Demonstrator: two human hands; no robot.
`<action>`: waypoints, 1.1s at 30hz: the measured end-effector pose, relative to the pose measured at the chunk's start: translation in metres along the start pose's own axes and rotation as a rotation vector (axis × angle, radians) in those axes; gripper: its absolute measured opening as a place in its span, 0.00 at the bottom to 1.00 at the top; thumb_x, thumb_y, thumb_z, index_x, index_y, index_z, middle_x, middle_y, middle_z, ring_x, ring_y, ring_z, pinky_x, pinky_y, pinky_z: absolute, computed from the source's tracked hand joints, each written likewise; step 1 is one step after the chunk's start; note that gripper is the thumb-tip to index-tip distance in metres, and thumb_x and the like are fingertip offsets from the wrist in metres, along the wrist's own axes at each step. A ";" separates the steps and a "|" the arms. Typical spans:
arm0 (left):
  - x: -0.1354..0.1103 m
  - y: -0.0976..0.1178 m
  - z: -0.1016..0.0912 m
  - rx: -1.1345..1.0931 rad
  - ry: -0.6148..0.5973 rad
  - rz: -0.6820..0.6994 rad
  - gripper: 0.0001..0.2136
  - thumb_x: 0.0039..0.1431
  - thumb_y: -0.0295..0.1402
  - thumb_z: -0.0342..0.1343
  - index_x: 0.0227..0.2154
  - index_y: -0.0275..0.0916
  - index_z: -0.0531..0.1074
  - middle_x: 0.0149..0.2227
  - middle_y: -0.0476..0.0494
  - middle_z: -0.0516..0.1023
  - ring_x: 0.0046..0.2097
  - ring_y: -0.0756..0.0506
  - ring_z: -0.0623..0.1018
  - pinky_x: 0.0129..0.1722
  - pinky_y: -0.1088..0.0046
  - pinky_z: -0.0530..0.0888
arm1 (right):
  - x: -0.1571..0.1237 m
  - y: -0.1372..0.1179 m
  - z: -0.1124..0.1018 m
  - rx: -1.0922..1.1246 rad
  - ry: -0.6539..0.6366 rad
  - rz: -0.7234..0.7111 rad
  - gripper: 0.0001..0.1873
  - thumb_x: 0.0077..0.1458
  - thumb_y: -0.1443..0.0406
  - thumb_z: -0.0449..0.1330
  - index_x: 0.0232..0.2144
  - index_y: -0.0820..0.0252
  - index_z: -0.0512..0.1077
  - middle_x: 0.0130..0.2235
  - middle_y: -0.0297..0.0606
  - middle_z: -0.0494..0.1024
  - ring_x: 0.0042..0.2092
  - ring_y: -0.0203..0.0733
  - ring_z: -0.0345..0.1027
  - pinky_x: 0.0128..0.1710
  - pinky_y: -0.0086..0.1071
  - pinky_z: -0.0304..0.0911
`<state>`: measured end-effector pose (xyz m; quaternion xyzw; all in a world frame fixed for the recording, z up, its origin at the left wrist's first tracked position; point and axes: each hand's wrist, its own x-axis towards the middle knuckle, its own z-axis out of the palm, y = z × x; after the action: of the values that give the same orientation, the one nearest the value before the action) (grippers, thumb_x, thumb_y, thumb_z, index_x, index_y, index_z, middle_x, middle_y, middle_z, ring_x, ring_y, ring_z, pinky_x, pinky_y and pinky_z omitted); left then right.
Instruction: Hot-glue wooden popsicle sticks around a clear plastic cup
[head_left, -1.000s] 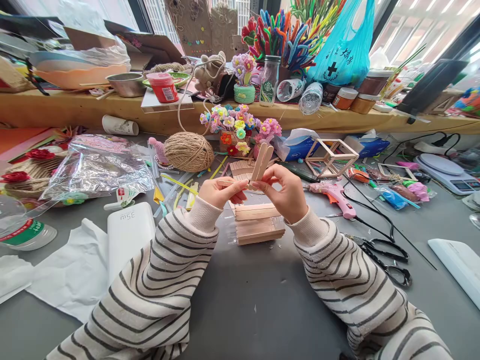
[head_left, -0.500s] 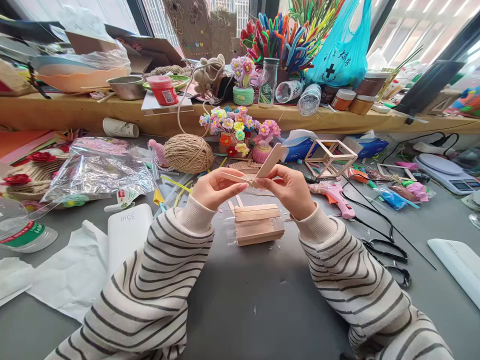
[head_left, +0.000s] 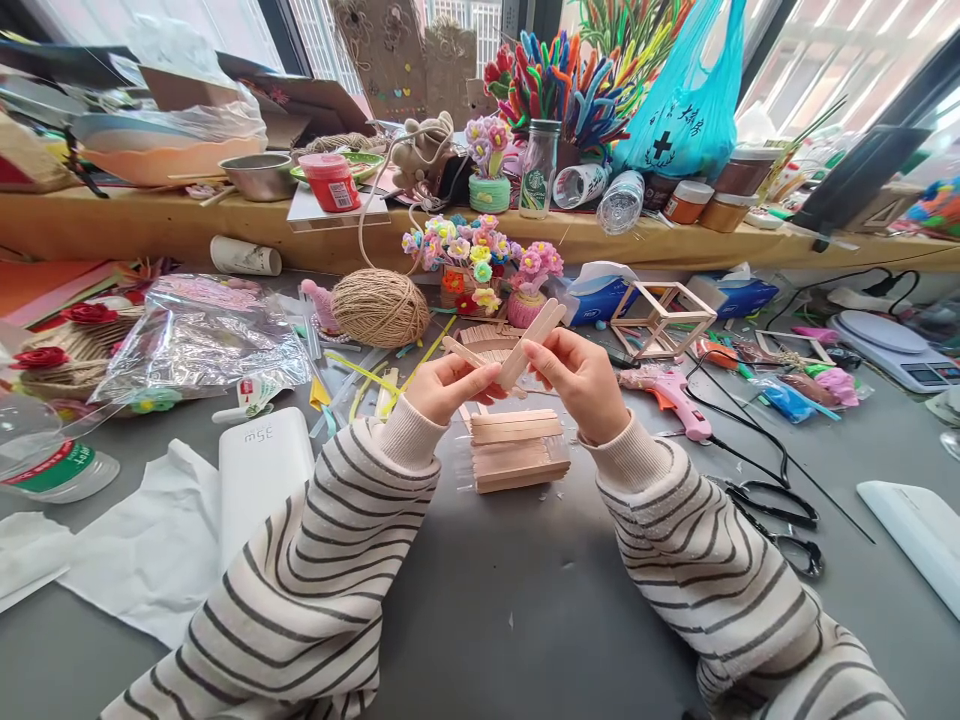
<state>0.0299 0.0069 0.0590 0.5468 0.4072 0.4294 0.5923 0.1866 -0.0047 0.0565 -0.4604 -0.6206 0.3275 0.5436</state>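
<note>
My left hand (head_left: pixel 444 390) pinches a wooden craft stick (head_left: pixel 461 350) between thumb and fingers, its rounded end pointing up and left. In my right hand (head_left: pixel 583 385) is another piece, craft sticks (head_left: pixel 541 330) slanting up to the right; two rounded tips show, side by side. The lower ends meet near my left fingertips, where I cannot tell whether they are joined. Directly below the hands, a small craft-stick structure (head_left: pixel 520 455) with layered sticks and a clear plastic part rests on the table. Behind the hands lies a tan ribbed piece (head_left: pixel 487 342), partly hidden.
To the right lie a pink glue gun (head_left: pixel 679 405), scissors (head_left: pixel 780 510) and a wooden stick frame (head_left: pixel 664 318). A twine ball (head_left: pixel 381 305) and fuzzy flowers (head_left: pixel 465 250) stand behind. On the left are a white power bank (head_left: pixel 264 465), a tissue (head_left: pixel 146 550) and a plastic bottle (head_left: pixel 52 460).
The right-hand sticks have turned and dropped slightly, now showing two tips more face-on. My left hand has shifted a little to the right, its stick tilting more steeply.
</note>
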 end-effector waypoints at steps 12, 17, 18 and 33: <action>0.001 -0.006 -0.004 0.115 -0.074 0.001 0.19 0.45 0.48 0.56 0.16 0.33 0.72 0.16 0.45 0.71 0.20 0.51 0.69 0.24 0.74 0.66 | -0.001 -0.001 0.001 0.172 -0.086 0.105 0.17 0.43 0.53 0.60 0.22 0.63 0.66 0.19 0.29 0.67 0.20 0.28 0.57 0.19 0.25 0.54; 0.004 -0.006 -0.006 0.050 -0.108 -0.062 0.17 0.42 0.46 0.58 0.16 0.33 0.73 0.15 0.46 0.71 0.19 0.51 0.69 0.21 0.74 0.65 | -0.003 -0.005 0.002 0.084 -0.058 0.065 0.18 0.43 0.52 0.60 0.22 0.63 0.67 0.19 0.31 0.69 0.22 0.29 0.60 0.21 0.25 0.57; 0.004 -0.007 -0.006 0.037 -0.108 -0.070 0.17 0.42 0.46 0.59 0.15 0.33 0.72 0.14 0.46 0.70 0.18 0.51 0.68 0.21 0.75 0.65 | -0.004 -0.005 0.002 0.062 -0.052 0.056 0.18 0.43 0.52 0.60 0.22 0.63 0.67 0.19 0.31 0.69 0.22 0.30 0.60 0.21 0.25 0.57; 0.001 -0.004 -0.002 0.052 -0.024 -0.072 0.17 0.43 0.44 0.58 0.13 0.34 0.71 0.13 0.47 0.69 0.17 0.52 0.68 0.20 0.75 0.65 | -0.009 -0.007 0.005 -0.080 0.020 -0.023 0.15 0.47 0.55 0.58 0.21 0.62 0.66 0.21 0.34 0.69 0.24 0.33 0.62 0.23 0.28 0.59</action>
<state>0.0286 0.0081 0.0551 0.5521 0.4304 0.3907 0.5977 0.1800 -0.0146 0.0582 -0.4779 -0.6331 0.2913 0.5347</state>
